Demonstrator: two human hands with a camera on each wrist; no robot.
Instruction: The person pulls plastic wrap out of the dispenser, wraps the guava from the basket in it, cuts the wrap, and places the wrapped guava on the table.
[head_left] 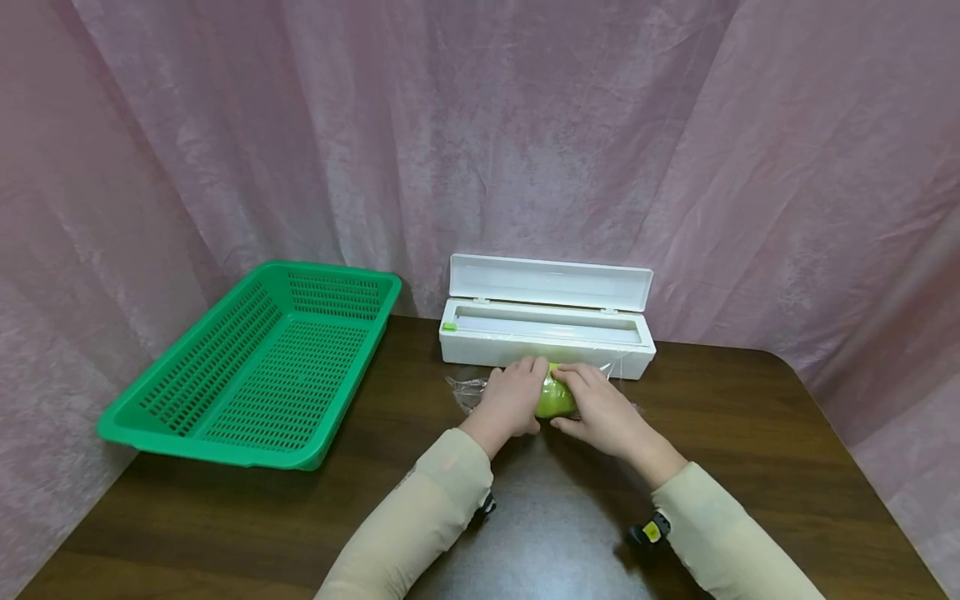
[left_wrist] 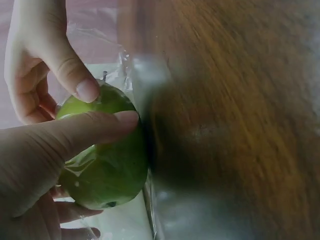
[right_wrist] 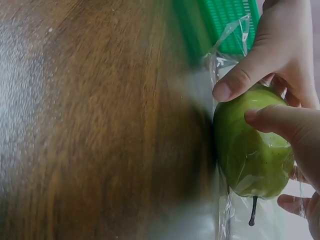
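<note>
A green pear with a dark stem lies on its side at the table's middle, just in front of a white cling film box. Clear cling film covers part of it and sticks out on both sides. My left hand grips the pear's left end, thumb on the near side and fingers over the far side. From the right, my right hand holds the stem end the same way. In the right wrist view the pear shows shiny film creases under both thumbs.
The white cling film box stands at the back with its lid raised; a film roll lies inside and a small green piece sits at its left. A green plastic basket stands on the left of the brown table. Pink curtains hang behind.
</note>
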